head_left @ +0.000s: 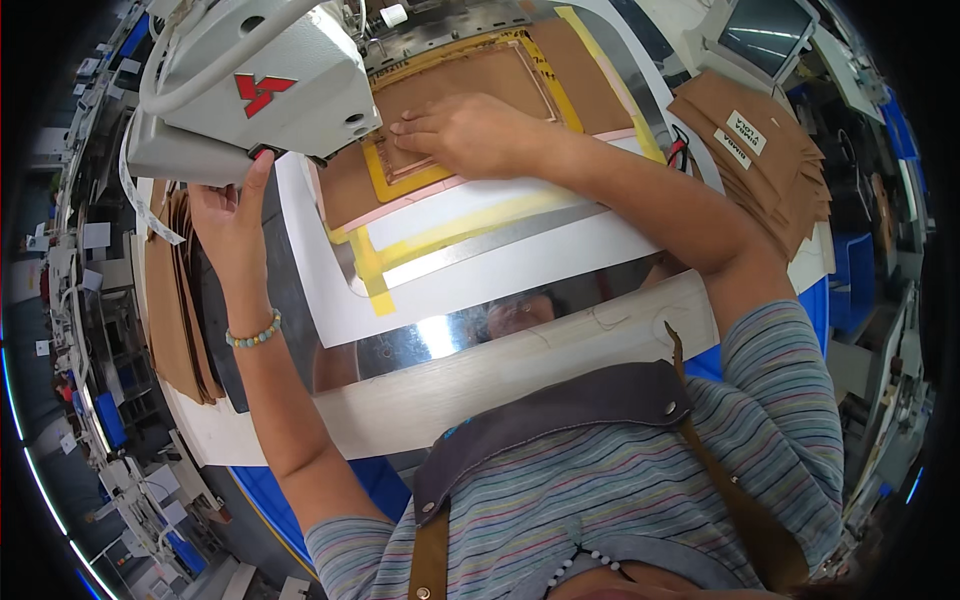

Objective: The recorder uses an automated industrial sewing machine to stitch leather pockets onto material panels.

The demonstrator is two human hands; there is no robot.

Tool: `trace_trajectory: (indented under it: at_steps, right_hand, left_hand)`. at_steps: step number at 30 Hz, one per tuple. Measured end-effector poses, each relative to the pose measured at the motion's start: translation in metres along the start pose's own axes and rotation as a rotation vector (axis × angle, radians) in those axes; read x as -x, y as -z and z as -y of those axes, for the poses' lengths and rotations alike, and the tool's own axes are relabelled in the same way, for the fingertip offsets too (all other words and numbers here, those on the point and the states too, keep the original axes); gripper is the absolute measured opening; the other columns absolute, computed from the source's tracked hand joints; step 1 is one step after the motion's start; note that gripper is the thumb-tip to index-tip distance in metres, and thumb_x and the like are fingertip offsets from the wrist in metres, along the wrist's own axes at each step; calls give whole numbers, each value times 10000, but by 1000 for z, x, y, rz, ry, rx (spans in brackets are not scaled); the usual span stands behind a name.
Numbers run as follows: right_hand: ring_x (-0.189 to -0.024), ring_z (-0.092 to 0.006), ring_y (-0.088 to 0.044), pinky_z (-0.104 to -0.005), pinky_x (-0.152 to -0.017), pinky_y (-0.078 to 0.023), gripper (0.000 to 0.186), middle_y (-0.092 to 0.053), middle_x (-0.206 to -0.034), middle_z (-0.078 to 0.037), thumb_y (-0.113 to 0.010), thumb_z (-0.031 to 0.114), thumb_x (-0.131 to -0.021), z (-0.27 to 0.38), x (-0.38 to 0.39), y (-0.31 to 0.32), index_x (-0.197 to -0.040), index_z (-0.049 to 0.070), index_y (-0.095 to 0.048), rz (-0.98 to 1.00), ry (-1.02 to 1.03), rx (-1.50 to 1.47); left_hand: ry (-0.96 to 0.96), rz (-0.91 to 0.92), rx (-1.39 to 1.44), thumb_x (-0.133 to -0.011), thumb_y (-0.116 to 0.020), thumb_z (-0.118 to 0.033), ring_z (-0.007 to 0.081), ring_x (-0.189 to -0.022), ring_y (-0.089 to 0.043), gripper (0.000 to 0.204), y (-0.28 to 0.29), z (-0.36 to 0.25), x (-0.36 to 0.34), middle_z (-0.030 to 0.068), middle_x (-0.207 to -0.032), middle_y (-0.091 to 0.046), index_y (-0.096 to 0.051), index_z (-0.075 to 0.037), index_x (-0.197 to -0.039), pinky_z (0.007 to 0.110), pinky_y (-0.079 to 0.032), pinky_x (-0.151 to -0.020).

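Note:
My left hand [232,195] is curled at the lower edge of the white sewing machine head [215,80], its thumb on a small black switch [265,152]; the other fingers are partly hidden. My right hand [465,135] lies with fingers extended on a brown panel [440,88] inside a yellow rectangular frame [573,110], just right of the machine head. The frame sits over a larger brown sheet [595,75] on a metal plate with yellow tape [375,280] and a white sheet [330,310] around it.
Stacked brown pieces lie at the left [175,320]; more, with white labels, lie at the right [750,180]. A screen [760,35] stands at back right. A pale board [520,370] edges the table's front. Blue bins [852,280] and other workstations [100,260] surround it.

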State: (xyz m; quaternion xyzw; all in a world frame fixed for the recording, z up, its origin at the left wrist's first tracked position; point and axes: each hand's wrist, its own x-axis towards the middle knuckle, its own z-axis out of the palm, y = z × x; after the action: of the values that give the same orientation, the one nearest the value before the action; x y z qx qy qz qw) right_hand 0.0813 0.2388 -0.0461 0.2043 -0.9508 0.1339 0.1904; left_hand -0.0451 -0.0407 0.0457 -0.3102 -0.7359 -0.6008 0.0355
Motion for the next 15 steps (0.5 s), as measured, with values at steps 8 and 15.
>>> trace_trajectory:
  at_steps: [8, 15]
  right_hand:
    - [-1374, -338, -618, -441, -1161, -481, 450, -647, -1489, -180, -539, 147, -1026, -3, 1, 8, -1439, 0, -640, 108, 55, 58]
    - [-1218, -360, -692, -445, -1060, -553, 445, -714, -1341, -227, -564, 118, -956, -3, 4, 6, -1354, -54, -663, -29, 146, 38]
  left_hand:
    - [17, -14, 15, -904, -898, -126, 189, -1232, -603, 618, 1, 0, -1, 108, -1356, -636, -563, 19, -1403, 334, -425, -1143]
    - [36, -26, -10, -901, -908, -157, 191, -1246, -598, 658, 2, -1, -1, 112, -1371, -629, -553, 19, -1427, 336, -413, -1156]
